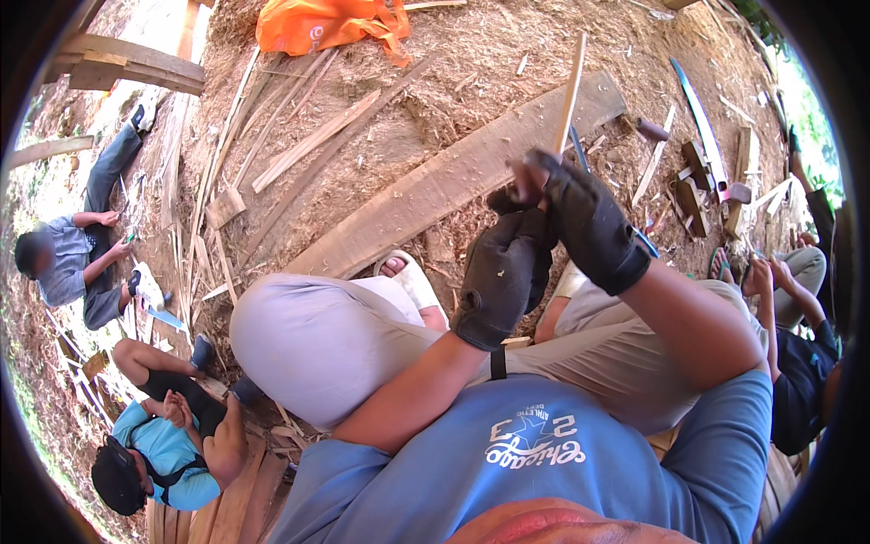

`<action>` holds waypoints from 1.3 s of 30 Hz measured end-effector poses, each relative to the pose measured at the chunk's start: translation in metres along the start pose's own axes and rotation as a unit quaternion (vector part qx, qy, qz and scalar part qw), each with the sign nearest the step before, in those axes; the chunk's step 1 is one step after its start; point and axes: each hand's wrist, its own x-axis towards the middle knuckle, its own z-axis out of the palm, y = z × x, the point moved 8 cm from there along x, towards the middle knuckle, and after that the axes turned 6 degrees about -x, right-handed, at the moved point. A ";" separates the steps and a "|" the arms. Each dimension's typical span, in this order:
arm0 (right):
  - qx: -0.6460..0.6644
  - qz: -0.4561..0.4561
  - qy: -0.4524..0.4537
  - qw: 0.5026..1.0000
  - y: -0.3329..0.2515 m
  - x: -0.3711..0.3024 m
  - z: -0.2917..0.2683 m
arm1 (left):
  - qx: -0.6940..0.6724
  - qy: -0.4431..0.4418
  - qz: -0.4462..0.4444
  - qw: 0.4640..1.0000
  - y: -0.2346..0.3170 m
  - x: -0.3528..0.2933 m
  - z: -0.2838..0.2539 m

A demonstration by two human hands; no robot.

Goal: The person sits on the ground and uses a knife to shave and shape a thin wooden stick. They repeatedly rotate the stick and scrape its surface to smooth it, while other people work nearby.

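Observation:
A thin pale wood strip (572, 95) sticks up from between my gloved hands. My left hand (505, 272), in a black glove, is closed near the strip's lower end, which the glove hides. Just above and to the right, my right hand (594, 222) wraps round the strip in the same kind of glove, its bare fingertips smeared by motion. A narrow blue piece (578, 150) shows behind the right hand; its kind is hidden. Beyond both hands a wide wooden plank (435, 195) lies slanting across the ground.
Long wood strips (313, 136) and shavings litter the ground. An orange bag (331, 25) lies at the far side. To the right are a long saw-like blade (702, 122) and wooden blocks (693, 195). Other people sit at left (68, 263), lower left (190, 435) and right (797, 363).

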 end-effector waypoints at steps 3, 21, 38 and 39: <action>-0.019 0.026 0.046 0.998 -0.050 0.033 -0.040 | 0.024 -0.043 -0.056 0.997 -0.001 -0.010 0.011; -0.033 0.023 0.007 0.999 -0.019 0.009 -0.018 | -0.016 -0.026 -0.037 0.999 -0.012 -0.001 0.006; 0.048 0.089 0.048 0.994 -0.012 0.016 -0.030 | -0.043 -0.078 -0.108 0.990 -0.021 -0.013 0.014; 0.003 0.048 0.020 0.999 0.006 0.000 -0.007 | -0.045 -0.036 -0.067 0.996 -0.023 -0.006 0.008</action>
